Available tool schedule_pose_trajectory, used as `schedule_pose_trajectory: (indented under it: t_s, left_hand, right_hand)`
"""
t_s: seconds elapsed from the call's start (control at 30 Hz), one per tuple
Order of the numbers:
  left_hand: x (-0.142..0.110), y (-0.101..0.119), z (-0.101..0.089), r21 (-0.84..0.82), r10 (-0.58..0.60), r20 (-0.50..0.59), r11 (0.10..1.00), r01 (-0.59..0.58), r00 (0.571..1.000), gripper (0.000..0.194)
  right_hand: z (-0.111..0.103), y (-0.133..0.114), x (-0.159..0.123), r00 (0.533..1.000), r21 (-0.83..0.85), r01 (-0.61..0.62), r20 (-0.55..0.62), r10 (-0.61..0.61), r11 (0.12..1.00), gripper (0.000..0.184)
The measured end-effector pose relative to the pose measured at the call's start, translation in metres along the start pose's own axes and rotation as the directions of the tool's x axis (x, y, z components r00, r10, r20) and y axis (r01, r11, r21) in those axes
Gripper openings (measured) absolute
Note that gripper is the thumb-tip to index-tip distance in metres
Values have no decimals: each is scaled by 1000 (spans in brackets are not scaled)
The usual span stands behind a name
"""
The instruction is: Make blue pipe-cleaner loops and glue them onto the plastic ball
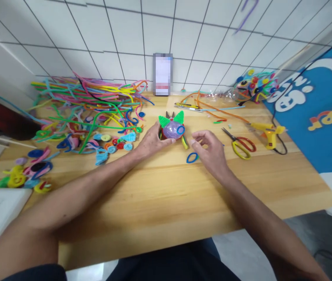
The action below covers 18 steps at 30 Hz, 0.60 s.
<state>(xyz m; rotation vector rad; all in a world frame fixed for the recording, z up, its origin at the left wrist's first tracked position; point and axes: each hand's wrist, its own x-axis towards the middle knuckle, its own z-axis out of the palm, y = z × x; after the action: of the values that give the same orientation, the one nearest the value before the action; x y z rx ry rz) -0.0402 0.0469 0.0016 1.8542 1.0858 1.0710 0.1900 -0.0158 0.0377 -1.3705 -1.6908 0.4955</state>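
My left hand point(154, 142) is closed around the side of a small pipe-cleaner figure point(172, 130), its thumb along the front. The figure has a rounded, shiny purple body, two green ears, dark pointed bits on top and a blue ring on its right side. A yellow-green piece point(185, 143) sticks out at its lower right. To the right, clear of the figure, my right hand point(208, 150) hovers with curled fingers and a small gap between thumb and forefinger; nothing shows in it. Just below its fingertips, a blue pipe-cleaner ring point(192, 157) lies on the table.
Scissors point(240, 144) and a yellow glue gun point(268, 134) lie at right. Behind are a craft knife point(187, 105) and a decorated ball point(256, 86). A phone point(163, 74) leans on the tiled wall. Pipe cleaners point(95, 93) and coiled pieces point(116, 144) cover the left side.
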Motion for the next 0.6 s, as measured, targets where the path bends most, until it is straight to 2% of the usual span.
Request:
schedule_pose_trajectory:
  t_s: [0.2,0.47,0.6]
  left_hand:
    - [-3,-4,2,41,11,-31,999,-10,999,50]
    - [-4,-2,3,82,26,-40,996,-22,999,48]
    - [-4,-4,3,82,32,-30,996,-29,999,49]
  right_hand:
    - [16,-2,31,981,-69,196,26,-195,978,15]
    - [34,12,27,959,-55,279,-36,-282,959,12]
    - [35,13,28,964,-32,260,-42,-262,965,12]
